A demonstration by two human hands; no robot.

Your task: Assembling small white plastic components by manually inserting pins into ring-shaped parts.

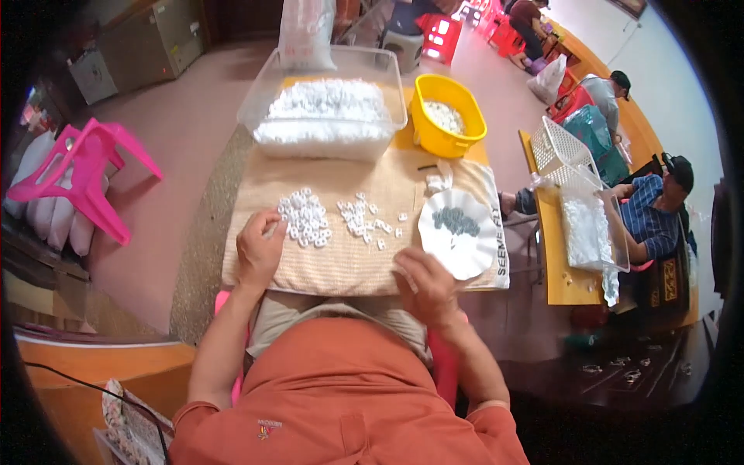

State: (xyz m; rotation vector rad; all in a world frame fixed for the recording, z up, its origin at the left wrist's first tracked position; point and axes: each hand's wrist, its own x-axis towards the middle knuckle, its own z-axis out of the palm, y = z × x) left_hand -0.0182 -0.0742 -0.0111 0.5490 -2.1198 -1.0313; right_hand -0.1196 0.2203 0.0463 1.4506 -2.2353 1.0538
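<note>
Head view now, and the left hand [261,242] is curled right at the edge of the bigger pile of white pieces [304,218] on the tan cloth [325,271]; can't tell if it pinches one! Right hand [428,285], bent and blurred, is beside the fluted white plate [461,261] bearing dark bits [456,222]; its grip is unclear.

A pink plastic chair [89,191] stands close beside several pale sacks [60,218].
</note>
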